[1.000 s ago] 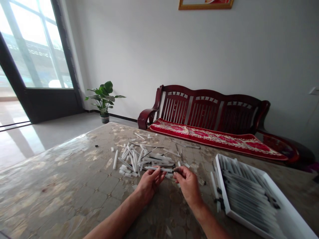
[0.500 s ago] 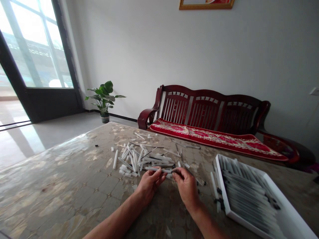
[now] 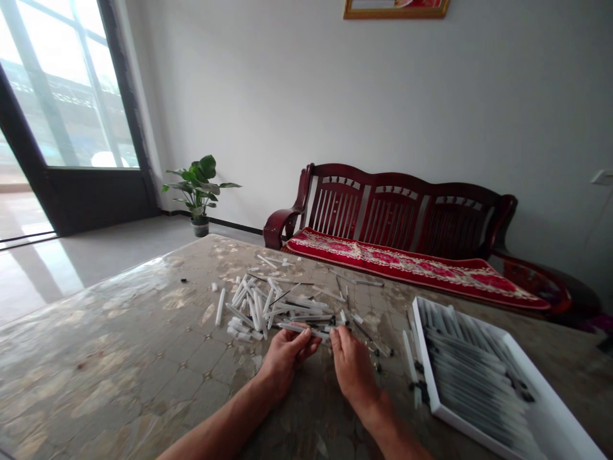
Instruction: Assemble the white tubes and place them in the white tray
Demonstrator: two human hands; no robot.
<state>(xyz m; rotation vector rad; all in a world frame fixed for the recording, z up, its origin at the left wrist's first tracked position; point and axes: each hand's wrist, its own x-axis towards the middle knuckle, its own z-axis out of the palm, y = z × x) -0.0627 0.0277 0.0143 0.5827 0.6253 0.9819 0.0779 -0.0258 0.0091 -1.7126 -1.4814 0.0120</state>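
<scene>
On my feed, I have the left hand (image 3: 282, 361) pinching a white pen (image 3: 291, 328) before the loose pen parts (image 3: 256, 303), seemingly steadying it for the right hand (image 3: 353, 364), closed on its right end.

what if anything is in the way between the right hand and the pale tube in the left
Nothing visible. The right hand has its fingers at one end of the pale tube, which the left hand holds; the loose pile lies beyond.
</scene>
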